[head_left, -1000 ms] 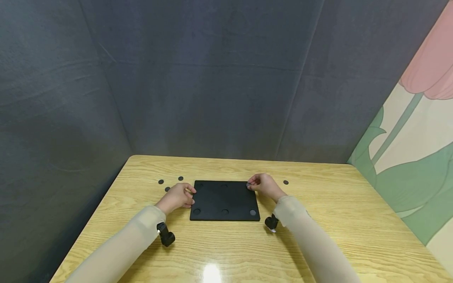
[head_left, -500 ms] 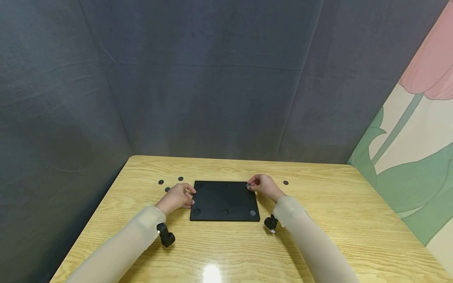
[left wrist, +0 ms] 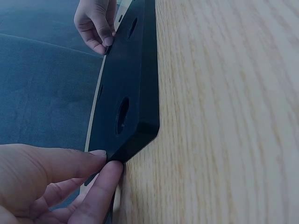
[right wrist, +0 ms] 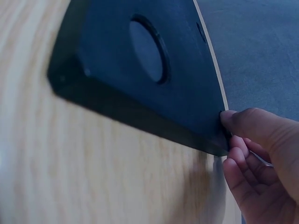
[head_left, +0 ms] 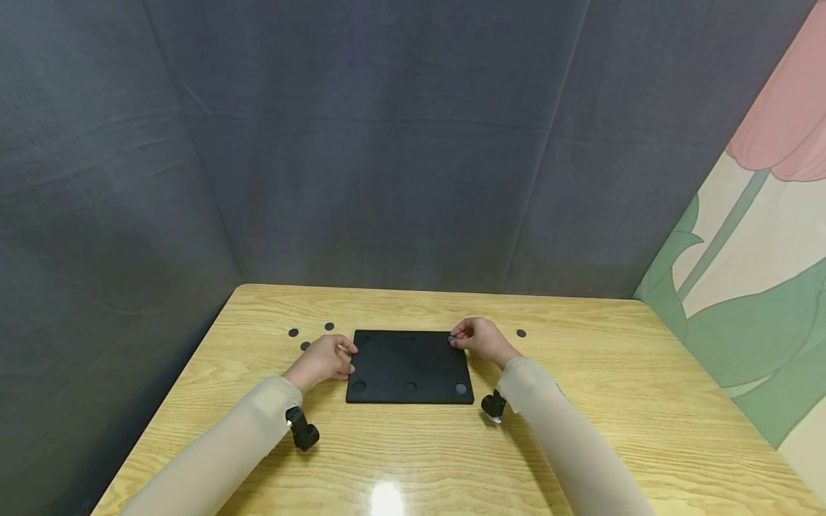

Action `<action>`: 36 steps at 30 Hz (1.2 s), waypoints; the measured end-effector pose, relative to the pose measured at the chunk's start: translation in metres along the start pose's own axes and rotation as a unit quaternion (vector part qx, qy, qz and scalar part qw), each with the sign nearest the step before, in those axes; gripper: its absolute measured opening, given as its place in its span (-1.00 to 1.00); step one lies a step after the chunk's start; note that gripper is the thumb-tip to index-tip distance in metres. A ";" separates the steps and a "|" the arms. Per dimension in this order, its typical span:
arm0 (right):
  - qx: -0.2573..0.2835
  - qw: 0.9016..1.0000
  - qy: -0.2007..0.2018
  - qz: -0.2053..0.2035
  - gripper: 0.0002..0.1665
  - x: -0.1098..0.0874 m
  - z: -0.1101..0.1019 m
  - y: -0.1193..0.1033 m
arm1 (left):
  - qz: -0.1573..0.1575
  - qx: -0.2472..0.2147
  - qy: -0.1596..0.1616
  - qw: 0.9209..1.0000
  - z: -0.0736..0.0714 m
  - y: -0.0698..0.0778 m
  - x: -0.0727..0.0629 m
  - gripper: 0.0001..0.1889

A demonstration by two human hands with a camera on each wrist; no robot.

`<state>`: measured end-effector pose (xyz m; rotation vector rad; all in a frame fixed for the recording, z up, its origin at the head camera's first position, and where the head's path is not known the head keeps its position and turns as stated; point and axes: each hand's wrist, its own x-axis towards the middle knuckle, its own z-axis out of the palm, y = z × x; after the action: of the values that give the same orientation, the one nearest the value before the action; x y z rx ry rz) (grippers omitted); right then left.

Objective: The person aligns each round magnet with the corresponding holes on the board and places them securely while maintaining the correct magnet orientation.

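Note:
A flat black board (head_left: 413, 362) with several round recesses lies on the table. My left hand (head_left: 328, 357) holds its left edge; in the left wrist view the thumb and a finger pinch the board's side near a corner. At the far right corner, my right hand (head_left: 482, 340) pinches a small dark disc (head_left: 452, 339) over the recess there. The fingers hide most of that disc, so I cannot tell whether it sits fully in. A grey disc (right wrist: 145, 50) lies inside the near right recess. The near left recess (left wrist: 122, 114) shows no disc.
Loose dark discs lie left of the board, among them one disc (head_left: 293, 332) and another disc (head_left: 330, 326). One more disc (head_left: 521, 333) lies to its right. A dark grey curtain (head_left: 387, 143) hangs behind the wooden table (head_left: 400, 459).

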<state>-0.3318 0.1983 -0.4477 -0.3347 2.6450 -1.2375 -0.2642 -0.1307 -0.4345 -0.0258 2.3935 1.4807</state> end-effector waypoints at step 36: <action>-0.019 1.000 0.001 0.023 -0.83 0.003 0.000 -0.002 | -0.001 0.000 -0.002 1.000 -0.001 0.000 0.000 -0.68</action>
<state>-0.3345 0.1963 -0.4465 -0.2767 2.6654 -1.1759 -0.2642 -0.1316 -0.4342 -0.0258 2.3896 1.4779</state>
